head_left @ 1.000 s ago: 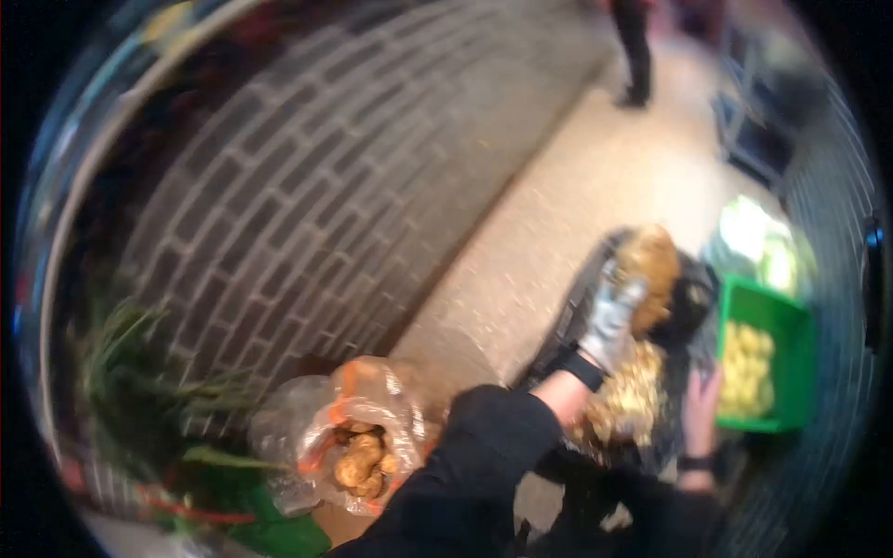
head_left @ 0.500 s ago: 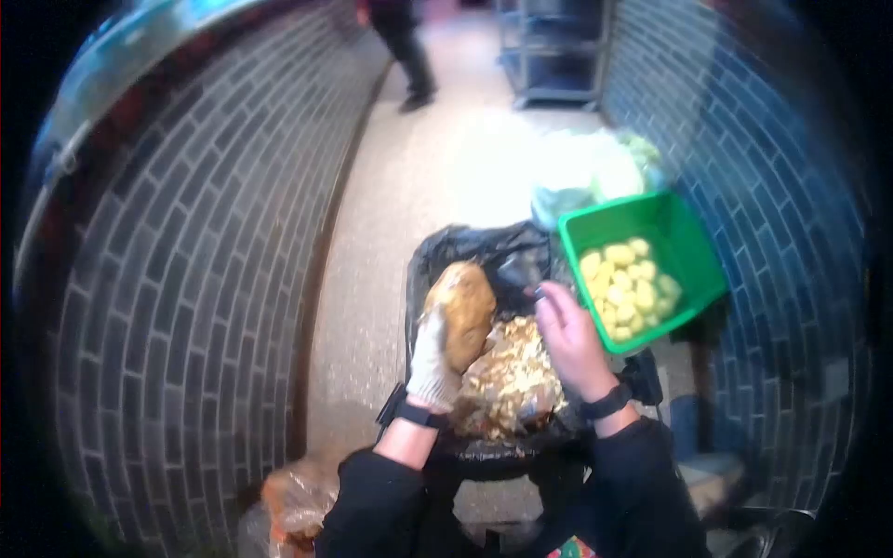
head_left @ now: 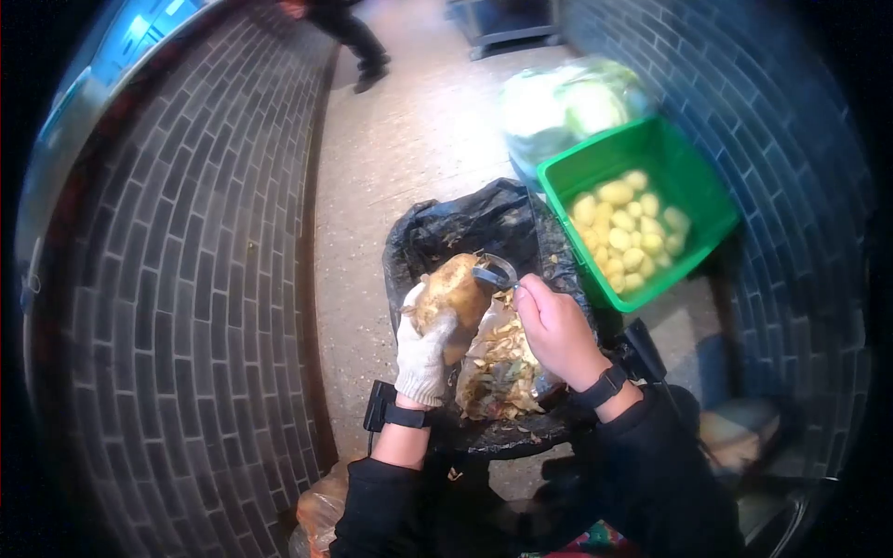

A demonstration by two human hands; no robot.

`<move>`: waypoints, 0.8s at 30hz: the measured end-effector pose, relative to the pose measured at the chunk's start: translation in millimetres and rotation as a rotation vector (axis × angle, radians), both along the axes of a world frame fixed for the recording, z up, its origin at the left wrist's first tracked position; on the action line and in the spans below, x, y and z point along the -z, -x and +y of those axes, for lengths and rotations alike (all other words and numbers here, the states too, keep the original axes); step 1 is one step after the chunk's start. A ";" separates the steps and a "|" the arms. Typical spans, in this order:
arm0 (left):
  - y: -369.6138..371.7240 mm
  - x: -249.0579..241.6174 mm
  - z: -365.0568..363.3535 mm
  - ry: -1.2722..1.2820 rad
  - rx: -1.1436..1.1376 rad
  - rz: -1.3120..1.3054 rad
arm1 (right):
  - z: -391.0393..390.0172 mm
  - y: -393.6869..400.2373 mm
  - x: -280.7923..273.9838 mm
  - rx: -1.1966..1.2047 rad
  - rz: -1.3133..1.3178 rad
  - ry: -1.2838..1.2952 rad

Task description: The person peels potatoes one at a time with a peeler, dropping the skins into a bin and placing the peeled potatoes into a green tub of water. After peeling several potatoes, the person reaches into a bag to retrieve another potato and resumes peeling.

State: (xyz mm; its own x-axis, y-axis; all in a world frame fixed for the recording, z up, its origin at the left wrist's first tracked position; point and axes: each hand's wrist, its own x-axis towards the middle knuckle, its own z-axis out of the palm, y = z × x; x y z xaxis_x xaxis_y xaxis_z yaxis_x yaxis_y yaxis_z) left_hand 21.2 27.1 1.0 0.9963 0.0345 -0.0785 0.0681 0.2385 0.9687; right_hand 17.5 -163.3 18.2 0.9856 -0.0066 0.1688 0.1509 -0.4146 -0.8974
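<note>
My left hand (head_left: 424, 349), in a white knit glove, is wrapped round a large brown potato (head_left: 451, 293) from its left and lower side. In my bare right hand (head_left: 553, 325) is a peeler (head_left: 497, 273), whose head touches the potato's upper right edge. Both hands are over a bin lined with a black bag (head_left: 474, 216). Peelings (head_left: 502, 372) lie heaped in the bin below the potato. To the upper right, a green crate (head_left: 704, 200) holds several peeled potatoes (head_left: 633, 223).
Bags of cabbage (head_left: 581, 102) stand behind the crate. Tiled walls rise at left (head_left: 214, 232) and right (head_left: 772, 177). A wheeled rack (head_left: 512, 35) and a person's legs (head_left: 358, 42) are at the top. A plastic bag (head_left: 323, 507) lies at lower left.
My right hand has brought the peeler against the potato. The potato is turned a little in my left hand. The view has shifted, with the crate and rack higher in it.
</note>
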 end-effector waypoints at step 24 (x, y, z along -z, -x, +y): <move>-8.3 18.8 -4.6 -0.019 -0.409 0.075 | 49.1 30.1 19.6 -0.141 0.183 0.289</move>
